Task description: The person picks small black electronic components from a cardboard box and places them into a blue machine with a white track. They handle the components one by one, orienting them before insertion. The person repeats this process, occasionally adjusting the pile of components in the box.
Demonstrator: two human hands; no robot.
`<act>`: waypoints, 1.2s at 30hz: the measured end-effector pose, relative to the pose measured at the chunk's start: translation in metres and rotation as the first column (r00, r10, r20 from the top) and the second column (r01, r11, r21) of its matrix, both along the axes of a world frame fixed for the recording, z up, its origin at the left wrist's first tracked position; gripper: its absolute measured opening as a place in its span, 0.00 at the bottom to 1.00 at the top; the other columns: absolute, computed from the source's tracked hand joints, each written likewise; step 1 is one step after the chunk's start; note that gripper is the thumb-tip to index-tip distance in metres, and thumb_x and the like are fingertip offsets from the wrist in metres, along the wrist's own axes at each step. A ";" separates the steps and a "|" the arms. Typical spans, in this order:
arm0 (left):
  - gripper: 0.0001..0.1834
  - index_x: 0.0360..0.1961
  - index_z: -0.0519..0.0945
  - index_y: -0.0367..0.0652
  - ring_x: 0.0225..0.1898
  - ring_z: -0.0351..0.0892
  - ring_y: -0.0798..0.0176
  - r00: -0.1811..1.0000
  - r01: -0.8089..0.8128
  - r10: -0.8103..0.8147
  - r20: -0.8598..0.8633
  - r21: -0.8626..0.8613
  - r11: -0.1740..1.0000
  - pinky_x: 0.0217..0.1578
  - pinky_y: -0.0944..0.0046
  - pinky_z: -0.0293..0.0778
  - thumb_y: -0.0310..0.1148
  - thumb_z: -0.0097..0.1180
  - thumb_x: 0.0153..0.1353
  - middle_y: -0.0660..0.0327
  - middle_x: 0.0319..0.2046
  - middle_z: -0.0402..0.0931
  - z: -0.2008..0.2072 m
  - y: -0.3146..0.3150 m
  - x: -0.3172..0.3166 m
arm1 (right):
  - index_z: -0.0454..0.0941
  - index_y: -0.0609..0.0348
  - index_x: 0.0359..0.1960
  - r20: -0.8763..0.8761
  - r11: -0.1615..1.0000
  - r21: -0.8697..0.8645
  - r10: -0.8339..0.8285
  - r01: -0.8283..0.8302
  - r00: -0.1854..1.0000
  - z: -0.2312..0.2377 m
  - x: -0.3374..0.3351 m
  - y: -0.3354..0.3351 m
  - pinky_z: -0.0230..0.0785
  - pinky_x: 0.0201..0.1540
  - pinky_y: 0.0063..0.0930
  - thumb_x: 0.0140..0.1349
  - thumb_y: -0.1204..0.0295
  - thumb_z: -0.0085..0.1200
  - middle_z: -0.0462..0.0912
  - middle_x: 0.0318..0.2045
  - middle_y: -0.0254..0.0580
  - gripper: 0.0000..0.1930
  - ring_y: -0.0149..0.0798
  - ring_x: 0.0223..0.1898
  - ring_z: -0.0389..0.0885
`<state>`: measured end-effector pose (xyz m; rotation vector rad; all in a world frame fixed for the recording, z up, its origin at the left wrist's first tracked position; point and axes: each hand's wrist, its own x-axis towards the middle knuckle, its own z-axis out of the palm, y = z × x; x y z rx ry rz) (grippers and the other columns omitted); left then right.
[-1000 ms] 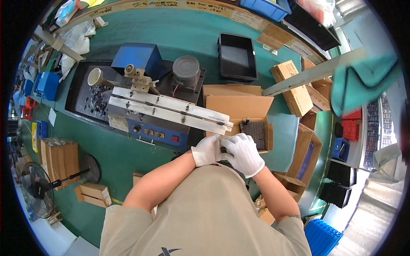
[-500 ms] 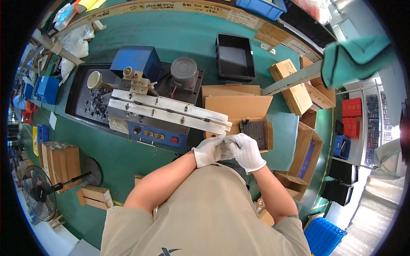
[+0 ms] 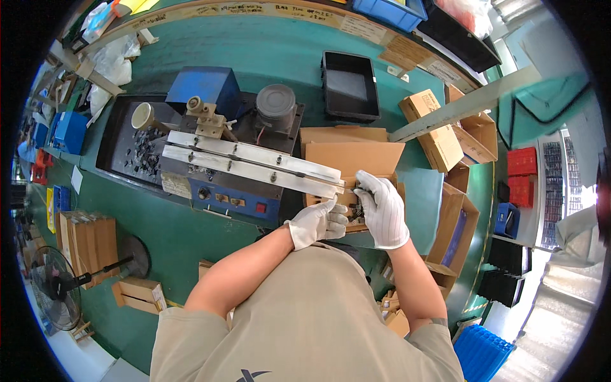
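Observation:
My left hand (image 3: 317, 225), in a white glove, is just below the outer end of the pale twin-bar rail (image 3: 254, 167). Its fingers are curled with the thumb up by the rail's tip; what they hold, if anything, is hidden. My right hand (image 3: 384, 215), gloved too, is right of the rail end, over an opened carton (image 3: 356, 156). Thumb and fingertips come together there, and anything between them is too small to name. Small dark parts (image 3: 358, 212) in the carton show between the hands. The rail extends from a blue-fronted machine (image 3: 235, 202).
Left of the machine, a black tray (image 3: 114, 143) holds loose dark pieces. A black bin (image 3: 350, 86) stands behind the carton. Cartons (image 3: 433, 137) line the right side, beside a slanting post (image 3: 464, 109). A standing fan (image 3: 60, 280) is at lower left.
My right hand has parted from the left and moved right and up, now covering much of the carton's parts. The left hand stays near the rail end, its fingers more visible.

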<state>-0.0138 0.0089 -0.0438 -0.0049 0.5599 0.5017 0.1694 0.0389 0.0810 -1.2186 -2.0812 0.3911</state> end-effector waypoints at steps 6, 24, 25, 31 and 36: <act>0.25 0.51 0.80 0.41 0.39 0.84 0.59 0.999 0.015 -0.015 -0.035 0.023 1.000 0.48 0.53 0.81 0.54 0.55 0.71 0.59 0.41 0.84 -0.008 -0.002 -0.001 | 0.78 0.60 0.55 0.030 0.989 0.077 0.124 -0.126 0.992 -0.003 -0.007 0.011 0.77 0.48 0.40 0.54 0.88 0.61 0.85 0.46 0.45 0.24 0.50 0.42 0.84; 0.23 0.52 0.79 0.43 0.38 0.85 0.61 0.977 0.008 -0.005 -0.213 0.015 1.000 0.45 0.56 0.84 0.52 0.53 0.73 0.60 0.38 0.82 -0.001 -0.013 -0.021 | 0.76 0.63 0.63 -0.323 0.977 -0.106 -0.209 0.185 0.923 -0.007 0.007 0.006 0.74 0.47 0.32 0.73 0.58 0.54 0.85 0.48 0.48 0.25 0.38 0.39 0.81; 0.22 0.52 0.78 0.43 0.37 0.84 0.61 0.953 0.010 -0.002 -0.303 0.027 1.000 0.45 0.56 0.84 0.52 0.52 0.74 0.60 0.38 0.82 0.000 -0.013 -0.019 | 0.75 0.64 0.64 -0.377 0.963 -0.170 -0.259 0.208 0.889 -0.015 0.021 0.004 0.73 0.48 0.31 0.75 0.52 0.50 0.84 0.50 0.49 0.28 0.37 0.40 0.80; 0.19 0.54 0.77 0.42 0.39 0.83 0.62 0.723 0.176 -0.036 -0.690 0.133 0.975 0.45 0.60 0.82 0.47 0.51 0.76 0.59 0.41 0.81 0.006 0.000 0.006 | 0.70 0.67 0.66 -0.307 0.771 -0.420 -0.617 0.478 0.725 -0.080 0.090 -0.037 0.71 0.60 0.34 0.77 0.57 0.49 0.82 0.55 0.49 0.27 0.39 0.52 0.82; 0.30 0.62 0.73 0.35 0.49 0.83 0.53 0.402 0.752 0.139 -0.905 0.413 0.515 0.54 0.57 0.77 0.45 0.61 0.67 0.49 0.49 0.81 -0.058 0.009 0.039 | 0.78 0.63 0.58 -0.172 0.578 -0.588 -0.773 0.565 0.611 -0.129 0.121 -0.089 0.75 0.54 0.31 0.73 0.65 0.56 0.86 0.45 0.49 0.18 0.38 0.46 0.84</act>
